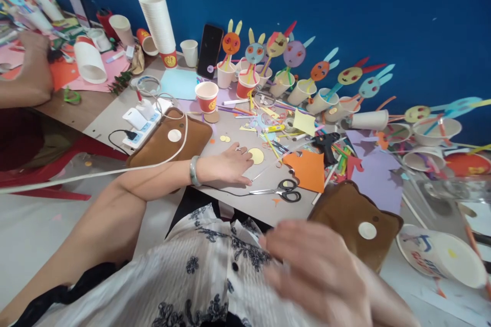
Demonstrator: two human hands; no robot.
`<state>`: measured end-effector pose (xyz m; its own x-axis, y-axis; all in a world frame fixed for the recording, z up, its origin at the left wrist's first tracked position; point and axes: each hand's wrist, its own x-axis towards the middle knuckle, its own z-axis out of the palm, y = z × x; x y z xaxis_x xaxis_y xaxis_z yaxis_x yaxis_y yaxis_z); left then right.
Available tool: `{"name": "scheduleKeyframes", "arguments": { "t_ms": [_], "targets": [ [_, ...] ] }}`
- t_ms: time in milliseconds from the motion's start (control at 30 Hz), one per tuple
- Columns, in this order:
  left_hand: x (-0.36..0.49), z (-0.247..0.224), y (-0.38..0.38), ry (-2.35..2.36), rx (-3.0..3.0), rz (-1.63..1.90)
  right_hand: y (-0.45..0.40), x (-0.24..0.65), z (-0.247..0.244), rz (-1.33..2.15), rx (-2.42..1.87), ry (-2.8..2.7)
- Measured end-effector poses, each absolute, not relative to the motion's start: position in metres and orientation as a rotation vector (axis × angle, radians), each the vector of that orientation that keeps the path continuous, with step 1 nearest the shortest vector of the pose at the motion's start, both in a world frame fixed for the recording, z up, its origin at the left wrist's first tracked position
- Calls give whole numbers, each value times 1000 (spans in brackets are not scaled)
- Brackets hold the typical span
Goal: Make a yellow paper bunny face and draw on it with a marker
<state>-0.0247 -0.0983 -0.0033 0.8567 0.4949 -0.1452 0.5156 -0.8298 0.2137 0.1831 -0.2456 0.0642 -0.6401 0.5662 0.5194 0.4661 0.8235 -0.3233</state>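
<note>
My left hand [230, 164] lies palm down on the bench [233, 125], its fingers loosely spread and closed on nothing, a pale bangle [194, 170] around the wrist. Taking that hand as the centre of the clock, the yellow paper disc [256, 156] lies flat at three o'clock, right at my fingertips. Two small yellow discs [225, 139] sit at twelve, just past my knuckles.

My right hand [318, 265] is raised in front of my blouse [215, 286] at five o'clock, clear of the bench and smeared by blur; the fingers look loosely stretched, but I cannot tell whether they hold anything.

Black-handled scissors [282, 190] rest near the bench edge at four o'clock, their blades pointing back toward my left thumb. At three, beyond the disc, I have a cut piece of orange paper [309, 171], with a black glue gun [325, 149] next to it. A red-and-white paper cup [207, 97] stands upright between eleven and twelve. Bunny-faced figures on sticks [293, 55] run in a row from twelve round toward three, most of them standing in paper cups before the blue wall [360, 0].

At ten o'clock a white power strip [148, 130] lies against a brown cushion [184, 145], and farther out the same way another person's arm [32, 74] reaches over coloured paper.
</note>
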Motion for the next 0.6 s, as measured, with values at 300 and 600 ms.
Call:
{"name": "scheduleKeyframes", "arguments": {
  "t_ms": [300,600],
  "targets": [
    [-53,2,-50,1317,2539,103,-45,221,-17,58,-1538,-2351],
    [-68,-10,-32,1483,2407,-15,-5,235,-49,-54,-1679,-2499]
  ]
}}
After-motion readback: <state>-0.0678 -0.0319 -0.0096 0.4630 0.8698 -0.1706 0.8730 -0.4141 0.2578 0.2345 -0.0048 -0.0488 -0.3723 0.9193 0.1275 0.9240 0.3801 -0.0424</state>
